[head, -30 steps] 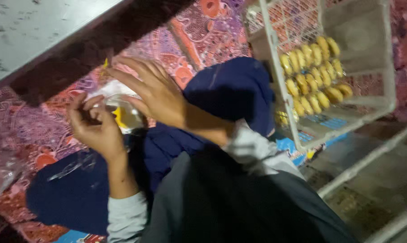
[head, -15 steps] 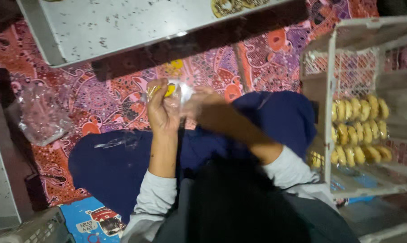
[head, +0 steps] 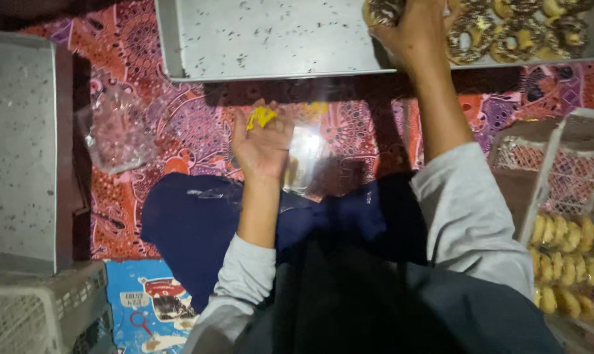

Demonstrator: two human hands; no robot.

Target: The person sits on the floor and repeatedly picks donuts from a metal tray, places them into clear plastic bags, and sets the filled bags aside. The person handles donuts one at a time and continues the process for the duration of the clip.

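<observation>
My left hand [head: 264, 141] holds a clear plastic bag [head: 310, 157] over my lap, with a small yellow piece [head: 261, 117] at its fingertips. My right hand [head: 418, 29] reaches up onto the grey metal tray [head: 257, 39] and lies over the chocolate-topped donuts [head: 507, 26] at its right end. One donut [head: 383, 12] shows beside the thumb. The fingers run to the frame's top edge, so their grip is hidden.
A second speckled metal tray [head: 18, 151] lies at the left, with a crumpled clear bag [head: 116, 134] beside it. A wire crate [head: 546, 170] at the right holds several yellow pastries [head: 566, 249]. A grey basket [head: 41, 314] and a blue printed box [head: 149, 305] sit at the lower left.
My right hand has left the bag and stretched up to the donuts on the tray. My left hand stays on the bag. The view has tilted up toward the tray.
</observation>
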